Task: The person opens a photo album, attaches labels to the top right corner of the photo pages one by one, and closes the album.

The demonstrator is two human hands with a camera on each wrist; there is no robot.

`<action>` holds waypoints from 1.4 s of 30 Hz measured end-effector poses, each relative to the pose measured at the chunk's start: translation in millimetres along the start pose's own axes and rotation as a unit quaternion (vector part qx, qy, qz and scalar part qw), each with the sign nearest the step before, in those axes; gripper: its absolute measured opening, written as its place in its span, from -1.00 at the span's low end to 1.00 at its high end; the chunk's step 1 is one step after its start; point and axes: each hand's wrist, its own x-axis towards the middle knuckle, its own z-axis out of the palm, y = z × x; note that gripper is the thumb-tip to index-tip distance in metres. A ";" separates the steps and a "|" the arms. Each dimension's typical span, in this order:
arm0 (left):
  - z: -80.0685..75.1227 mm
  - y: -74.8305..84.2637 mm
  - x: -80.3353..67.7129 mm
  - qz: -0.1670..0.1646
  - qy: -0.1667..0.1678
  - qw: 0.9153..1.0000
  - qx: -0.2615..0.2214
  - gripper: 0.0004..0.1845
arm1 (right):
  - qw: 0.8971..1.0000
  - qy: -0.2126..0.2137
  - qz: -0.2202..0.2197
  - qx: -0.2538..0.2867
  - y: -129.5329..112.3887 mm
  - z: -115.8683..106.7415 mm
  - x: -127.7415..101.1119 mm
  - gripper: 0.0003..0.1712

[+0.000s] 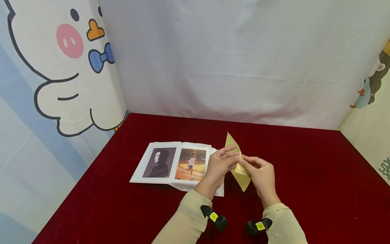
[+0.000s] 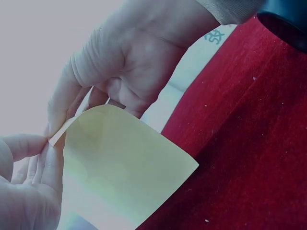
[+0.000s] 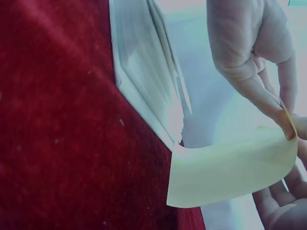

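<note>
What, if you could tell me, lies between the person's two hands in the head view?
In the head view, a yellow sheet lies between the left hand and the right hand; both pinch it above the red table. The wrist views confirm this.

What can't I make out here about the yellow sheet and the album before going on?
- Yellow sheet: head view, its middle hidden by left hand and right hand; lower edge cut off in the left wrist view.
- Photo album: right page partly covered by the left hand; blurred in the right wrist view.
</note>
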 end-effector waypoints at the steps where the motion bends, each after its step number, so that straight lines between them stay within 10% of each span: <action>1: -0.4 -0.1 -0.3 0.001 0.000 1.000 0.003 -0.62 | 1.000 0.003 -0.007 -0.006 0.2 0.5 -0.1 -0.64; 30: -2.4 -0.8 0.5 -0.012 0.025 0.999 -0.017 -0.68 | 0.962 0.014 -0.206 -0.178 4.4 6.0 -1.1 -0.91; 42: -0.2 -1.7 -1.3 0.003 -0.005 0.999 0.035 -0.65 | 0.978 0.034 -0.131 -0.157 4.9 2.7 0.1 -0.84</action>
